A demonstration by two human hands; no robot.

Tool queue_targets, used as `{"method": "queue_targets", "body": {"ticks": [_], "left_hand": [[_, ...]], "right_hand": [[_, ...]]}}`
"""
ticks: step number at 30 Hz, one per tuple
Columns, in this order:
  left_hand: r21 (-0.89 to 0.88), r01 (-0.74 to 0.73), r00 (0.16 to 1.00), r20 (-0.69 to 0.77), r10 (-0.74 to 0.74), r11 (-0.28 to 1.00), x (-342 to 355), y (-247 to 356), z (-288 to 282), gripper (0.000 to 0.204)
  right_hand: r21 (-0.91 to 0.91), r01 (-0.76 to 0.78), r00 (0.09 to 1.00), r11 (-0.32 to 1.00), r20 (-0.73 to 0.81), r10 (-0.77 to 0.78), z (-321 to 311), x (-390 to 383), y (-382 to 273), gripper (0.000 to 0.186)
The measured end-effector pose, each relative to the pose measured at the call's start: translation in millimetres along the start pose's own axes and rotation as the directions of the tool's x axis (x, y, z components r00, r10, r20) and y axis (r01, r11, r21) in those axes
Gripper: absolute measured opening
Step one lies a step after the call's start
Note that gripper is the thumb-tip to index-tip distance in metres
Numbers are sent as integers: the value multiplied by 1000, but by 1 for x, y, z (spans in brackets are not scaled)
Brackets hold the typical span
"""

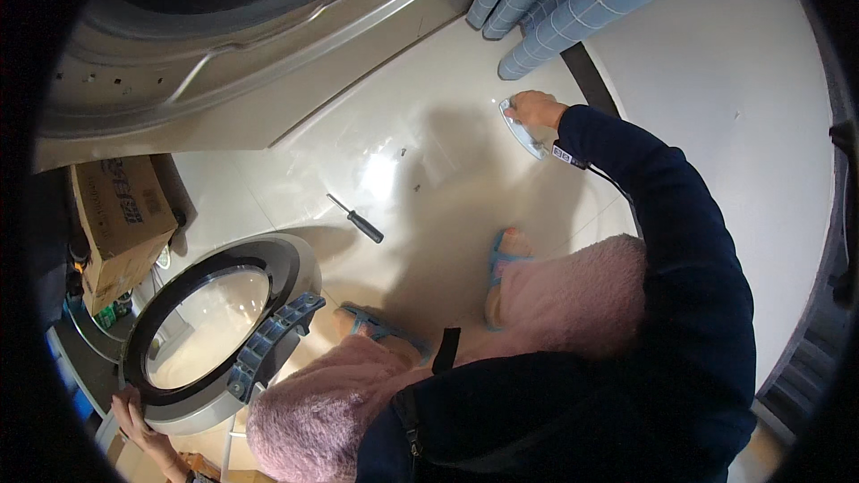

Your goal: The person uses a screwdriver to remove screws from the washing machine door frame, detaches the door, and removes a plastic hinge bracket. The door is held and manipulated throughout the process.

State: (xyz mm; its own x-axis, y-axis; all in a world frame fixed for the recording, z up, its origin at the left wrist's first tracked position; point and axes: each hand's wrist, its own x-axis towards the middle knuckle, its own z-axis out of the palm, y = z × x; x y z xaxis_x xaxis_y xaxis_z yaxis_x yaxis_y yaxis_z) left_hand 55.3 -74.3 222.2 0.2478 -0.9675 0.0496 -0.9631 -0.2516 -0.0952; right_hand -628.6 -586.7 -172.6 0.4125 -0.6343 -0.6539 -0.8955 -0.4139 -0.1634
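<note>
A round washing machine door, with a grey ring and a clear glass middle, stands tilted at my lower left. My left hand grips its near left rim. On the door's right side sits a ribbed blue-grey plastic bracket. At the far right, my right hand holds a curved, pale blue-grey plastic piece low over the floor; whether it touches the floor I cannot tell. Between my hands a screwdriver with a black handle lies on the floor. Two small dark bits, perhaps screws, lie beyond it.
The front-loading washing machine, its drum opening exposed with grey cloth inside, fills the far left. A cardboard box stands beneath its corner. Blue checked curtains hang at the far right, beside a white wall. My slippered feet rest on glossy tiles.
</note>
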Motion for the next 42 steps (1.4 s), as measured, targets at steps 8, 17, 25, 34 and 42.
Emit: {"method": "queue_targets", "body": {"ticks": [8, 17, 25, 34, 42], "left_hand": [[177, -122, 992, 54, 114, 977, 8, 13, -10, 33], [404, -245, 943, -114, 314, 881, 10, 15, 6, 29], [276, -46, 998, -19, 53, 960, 7, 19, 8, 29], [293, -158, 979, -80, 189, 943, 15, 25, 8, 28], [236, -113, 990, -56, 130, 965, 21, 34, 8, 28]], "right_hand": [[495, 29, 902, 868, 361, -236, -39, -20, -20, 22], [999, -48, 645, 1, 32, -763, -118, -65, -66, 19], [990, 142, 627, 20, -74, -776, -132, -66, -70, 25], [984, 154, 662, -86, -167, -730, -150, -62, -61, 21], [959, 249, 635, -136, -268, -725, -161, -69, -59, 20]]}}
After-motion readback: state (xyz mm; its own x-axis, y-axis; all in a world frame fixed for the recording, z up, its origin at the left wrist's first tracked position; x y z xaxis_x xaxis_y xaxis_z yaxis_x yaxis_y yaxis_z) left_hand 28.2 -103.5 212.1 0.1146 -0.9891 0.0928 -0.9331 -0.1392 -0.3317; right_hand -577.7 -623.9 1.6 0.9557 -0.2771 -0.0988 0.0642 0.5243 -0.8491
